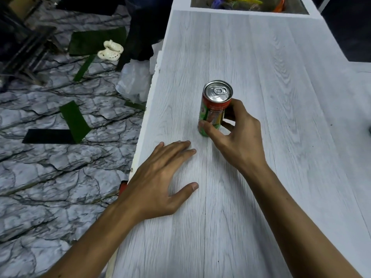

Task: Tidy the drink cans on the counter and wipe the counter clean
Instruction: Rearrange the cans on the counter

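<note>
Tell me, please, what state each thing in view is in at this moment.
drink can: upright on the counter, tab flat.
right hand: thumb and fingers curled round the drink can's lower part.
left hand: open, palm down over the counter.

Red-green can point(213, 111), white wood-grain counter point(271, 77)

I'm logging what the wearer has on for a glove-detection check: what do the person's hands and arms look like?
The left hand and right hand are bare: no gloves, rings or markings. The left forearm and right forearm are uncovered too, with no sleeve, watch or wristband in view. Fingernails are short and unpainted.
</note>
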